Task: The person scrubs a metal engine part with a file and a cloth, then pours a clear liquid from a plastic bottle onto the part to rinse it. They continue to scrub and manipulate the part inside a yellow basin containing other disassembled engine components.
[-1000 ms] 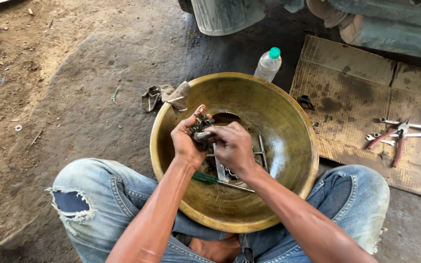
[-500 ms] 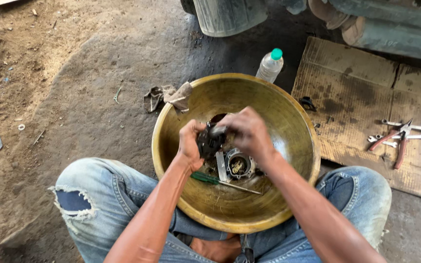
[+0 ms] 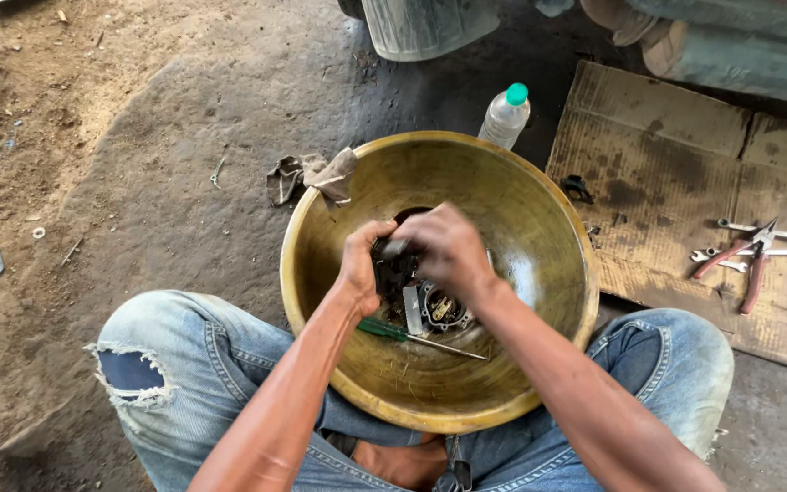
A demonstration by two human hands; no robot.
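- Left hand (image 3: pixel 363 264) and right hand (image 3: pixel 444 248) both clasp a dark greasy metal engine part (image 3: pixel 395 271) over the wide brass-coloured metal basin (image 3: pixel 557 237).
- A round metal component (image 3: pixel 442 310) and green-handled screwdriver (image 3: pixel 393 331) lie inside, apparently already taken off; the part looks unfinished.
- Red-handled pliers (image 3: pixel 747 260) rest on cardboard (image 3: pixel 667 173) well apart.

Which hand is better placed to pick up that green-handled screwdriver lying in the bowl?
Probably the left hand: the screwdriver lies with its green handle just below that wrist, while the right hand sits higher, over the dark part both hands grip.

even daylight, sharp focus (glare inside the brass bowl (image 3: pixel 539 273))
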